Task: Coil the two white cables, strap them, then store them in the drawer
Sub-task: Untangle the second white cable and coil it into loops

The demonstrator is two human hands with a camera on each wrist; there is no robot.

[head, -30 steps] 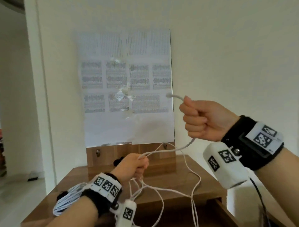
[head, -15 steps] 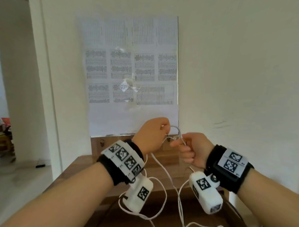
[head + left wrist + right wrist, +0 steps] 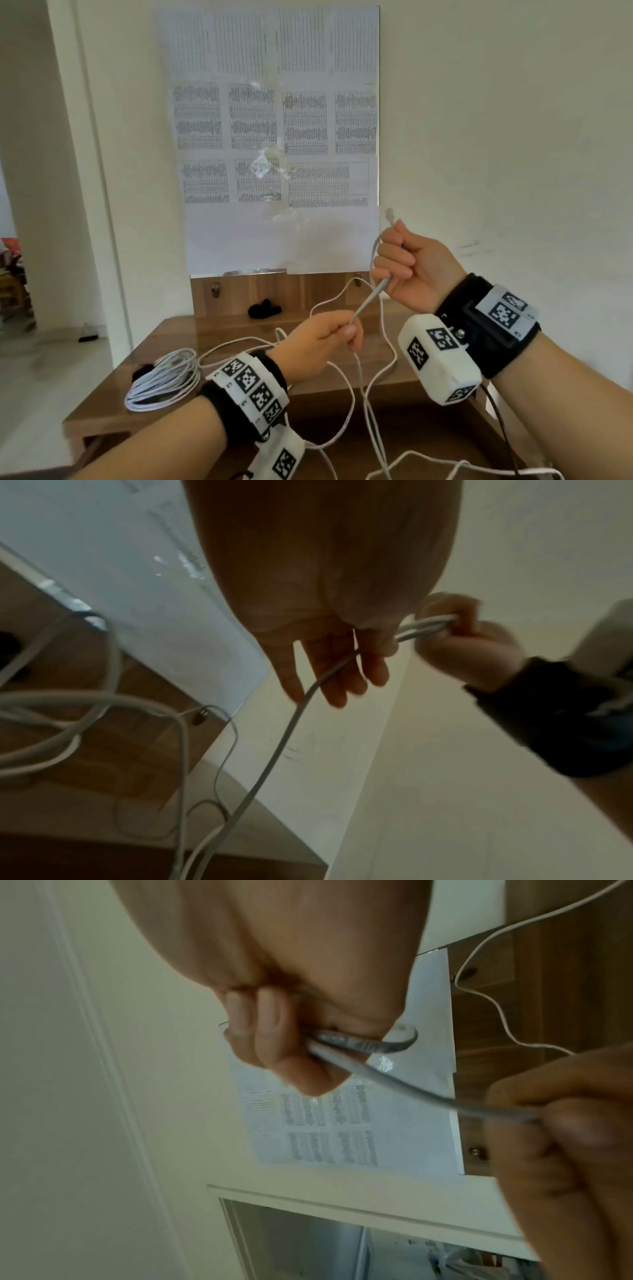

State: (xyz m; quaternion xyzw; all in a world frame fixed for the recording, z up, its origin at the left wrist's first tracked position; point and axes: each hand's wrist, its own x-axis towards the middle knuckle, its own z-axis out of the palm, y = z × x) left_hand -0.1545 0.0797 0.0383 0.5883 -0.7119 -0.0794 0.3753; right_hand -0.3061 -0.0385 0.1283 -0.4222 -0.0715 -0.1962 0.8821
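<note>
Two white cables, one coiled (image 3: 164, 380) on the wooden surface (image 3: 329, 383) at left, one loose (image 3: 368, 301) stretched between two hands, right hand (image 3: 411, 267) fisted round its end, left hand (image 3: 318, 346) pinching it lower, one black strap (image 3: 264, 308) at surface's back.

soft daylight fills the head view, with glare on the sheet (image 3: 274, 137) above the fingers. both wrist views are dimmer; the palms close to the lens are shadowed and blurred, and straight edges bend near the borders.
</note>
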